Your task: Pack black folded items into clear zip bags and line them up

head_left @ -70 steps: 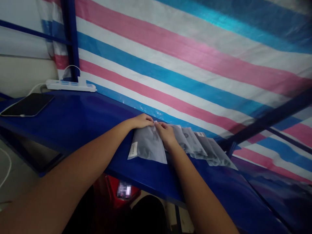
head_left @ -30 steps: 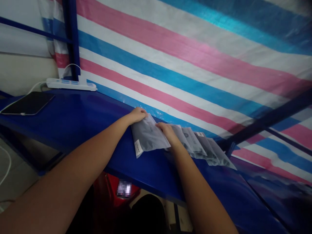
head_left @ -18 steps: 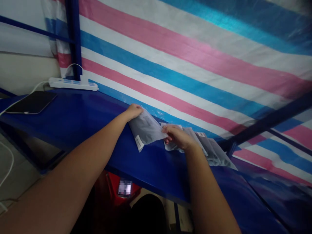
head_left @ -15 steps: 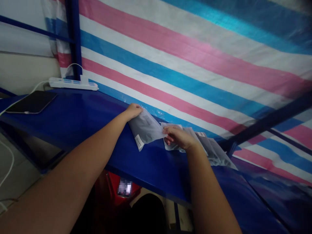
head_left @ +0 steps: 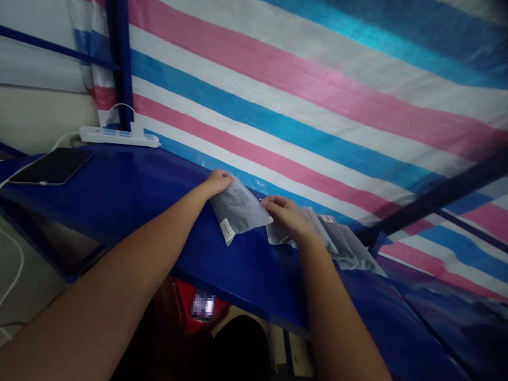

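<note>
A frosted plastic zip bag (head_left: 240,209) with dark contents and a white barcode label lies tilted on the blue table. My left hand (head_left: 217,182) is closed on its upper left corner. My right hand (head_left: 283,211) is at the bag's right side, thumb and fingers drawn together by its edge. What those fingertips pinch, if anything, is hidden. Below them, the small white end of the zip shows at the bag's right corner. Under and beyond my right hand, several similar bags (head_left: 345,243) lie overlapping in a row.
A white power strip (head_left: 119,136) and a black tablet (head_left: 53,165) with a cable lie on the table's left part. Striped plastic sheeting (head_left: 278,116) hangs behind the table (head_left: 246,275). Below the front edge stands a red stool (head_left: 186,301) with a blurred-out item on it.
My right hand has moved slightly up and left, off the bag's right corner. That corner now shows its white zip end. My left hand has stayed almost still.
</note>
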Demonstrator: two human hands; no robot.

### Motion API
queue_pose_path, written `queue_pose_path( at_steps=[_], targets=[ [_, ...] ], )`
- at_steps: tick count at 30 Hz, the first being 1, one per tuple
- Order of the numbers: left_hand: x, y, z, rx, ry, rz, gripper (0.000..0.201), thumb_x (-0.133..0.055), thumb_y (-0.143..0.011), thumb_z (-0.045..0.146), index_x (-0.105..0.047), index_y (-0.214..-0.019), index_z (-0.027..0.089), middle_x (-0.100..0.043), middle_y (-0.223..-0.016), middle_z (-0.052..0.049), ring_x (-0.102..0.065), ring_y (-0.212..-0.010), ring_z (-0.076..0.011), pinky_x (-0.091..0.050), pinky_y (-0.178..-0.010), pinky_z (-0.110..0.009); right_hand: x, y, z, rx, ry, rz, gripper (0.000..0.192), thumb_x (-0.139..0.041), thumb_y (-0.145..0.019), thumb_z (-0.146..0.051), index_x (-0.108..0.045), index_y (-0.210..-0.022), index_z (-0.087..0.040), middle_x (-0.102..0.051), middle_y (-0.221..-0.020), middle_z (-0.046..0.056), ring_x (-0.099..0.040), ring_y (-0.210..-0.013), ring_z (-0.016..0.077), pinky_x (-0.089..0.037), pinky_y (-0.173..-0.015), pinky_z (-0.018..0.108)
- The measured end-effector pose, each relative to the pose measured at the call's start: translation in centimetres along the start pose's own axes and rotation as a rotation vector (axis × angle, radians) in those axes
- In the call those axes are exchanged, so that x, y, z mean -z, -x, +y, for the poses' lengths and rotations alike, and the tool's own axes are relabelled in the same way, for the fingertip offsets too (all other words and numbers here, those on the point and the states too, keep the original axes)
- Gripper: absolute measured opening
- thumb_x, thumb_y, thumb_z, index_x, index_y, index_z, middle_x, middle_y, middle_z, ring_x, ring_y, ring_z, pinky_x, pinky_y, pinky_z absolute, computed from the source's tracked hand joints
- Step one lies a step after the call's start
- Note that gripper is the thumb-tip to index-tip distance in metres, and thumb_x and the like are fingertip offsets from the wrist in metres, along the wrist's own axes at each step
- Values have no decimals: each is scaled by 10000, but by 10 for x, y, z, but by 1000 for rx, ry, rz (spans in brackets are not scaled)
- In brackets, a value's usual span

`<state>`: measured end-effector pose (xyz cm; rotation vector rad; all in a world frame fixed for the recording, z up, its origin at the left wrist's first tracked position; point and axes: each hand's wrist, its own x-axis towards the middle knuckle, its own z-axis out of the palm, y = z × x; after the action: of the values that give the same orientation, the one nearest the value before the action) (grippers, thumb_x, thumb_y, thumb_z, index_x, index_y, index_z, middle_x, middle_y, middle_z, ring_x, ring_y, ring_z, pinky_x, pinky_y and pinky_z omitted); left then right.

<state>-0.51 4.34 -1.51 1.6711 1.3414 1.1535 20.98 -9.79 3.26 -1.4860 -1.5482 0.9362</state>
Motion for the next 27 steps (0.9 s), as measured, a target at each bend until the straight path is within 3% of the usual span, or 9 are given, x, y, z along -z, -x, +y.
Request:
queue_pose_path(
  at_steps=[3,9,17,22,27],
  targets=[
    [-3,-1,-2,-22,-16,-12,150,-639,-745,313,-718,-812,204,-727,-875,-54,-645,-840,-230,-481,-765,-303,-8,0,0,67,56,23,280,-711,-742,-453,-700,-849,-194,-592,-671,-2,-480,-557,105,-355,-495,228],
    [-9,-3,-7,-78,-19,-86,164,-621,-756,306,-718,-830,197,-731,-881,-41,-645,-848,-220,-469,-747,-298,-15,6,-6,45,129,14,311,-703,-740,-483,-645,-721,-179,-540,-589,-13,-421,-522,95,-302,-483,231],
    [-11,2,-5,-135,-45,-141,205,-590,-782,324,-729,-845,187,-727,-871,-45,-627,-835,-213,-456,-723,-304,-21,0,-5,153,199,135,296,-708,-729,-438,-699,-869,-177,-690,-810,41,-594,-704,160,-441,-628,274],
    [-12,6,-5,-199,-14,-174,221,-595,-787,337,-738,-850,181,-725,-877,-48,-621,-829,-205,-455,-740,-305,-29,4,-8,69,-4,87,329,-728,-712,-415,-705,-959,-198,-717,-859,52,-638,-735,199,-484,-655,306],
    [-14,11,-3,-239,6,-252,301,-602,-806,430,-754,-788,171,-719,-804,-45,-600,-738,-191,-444,-688,-311,-27,-5,1,-23,-403,-131,274,-595,-669,-284,-720,-898,-201,-723,-841,52,-658,-755,233,-520,-655,332]
  ],
)
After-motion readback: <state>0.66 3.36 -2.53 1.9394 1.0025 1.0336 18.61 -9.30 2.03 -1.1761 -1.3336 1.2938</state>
